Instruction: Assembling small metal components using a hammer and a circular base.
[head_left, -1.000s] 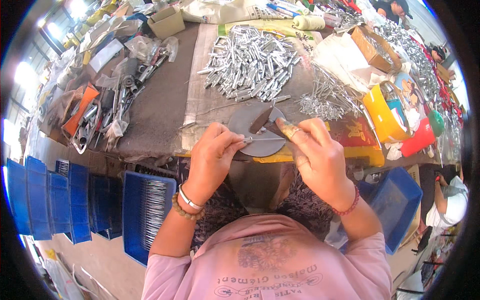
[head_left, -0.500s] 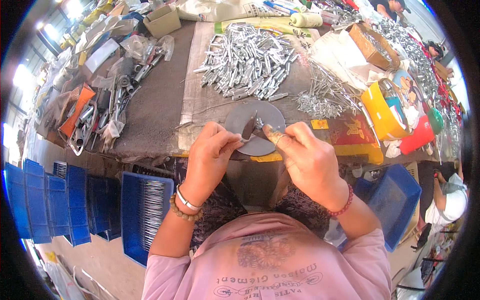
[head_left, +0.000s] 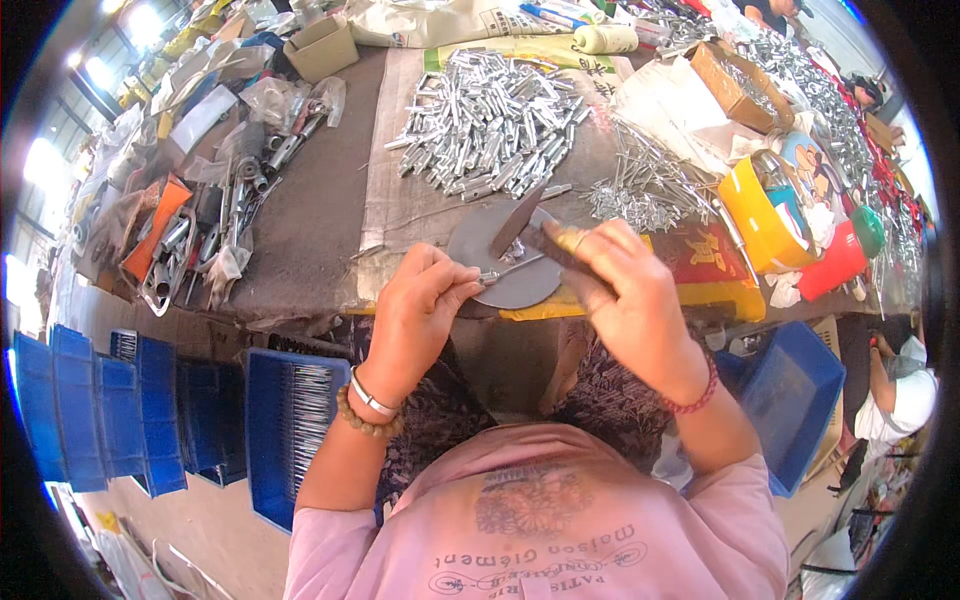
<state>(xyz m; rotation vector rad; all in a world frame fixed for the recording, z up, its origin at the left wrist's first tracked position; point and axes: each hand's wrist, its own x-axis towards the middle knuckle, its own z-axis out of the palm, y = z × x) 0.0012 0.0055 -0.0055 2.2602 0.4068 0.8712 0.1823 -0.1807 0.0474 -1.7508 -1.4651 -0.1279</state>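
Observation:
My left hand (head_left: 422,302) is closed in a pinch on a thin metal rod (head_left: 516,268), which points right across a round grey disc (head_left: 478,245) at the table's front edge. My right hand (head_left: 635,290) is closed and smeared by motion at the disc's right side. Something dark and elongated shows blurred by its fingers; its kind cannot be made out. A dark flat strip (head_left: 518,220) slants up over the disc, with small shiny bits (head_left: 513,252) by its lower end. Beyond the disc lies a heap of short silvery metal tubes (head_left: 490,125).
Thin metal pins (head_left: 650,185) are piled to the right, near a yellow container (head_left: 760,215) and a red bottle (head_left: 835,268). Tools and bagged parts (head_left: 215,225) crowd the left. Blue bins (head_left: 270,440) flank my legs. Other people are at the right edge.
My right hand has lifted a little up and to the right, away from the left hand. The dark strip stands further out over the disc, and the rod shows more plainly.

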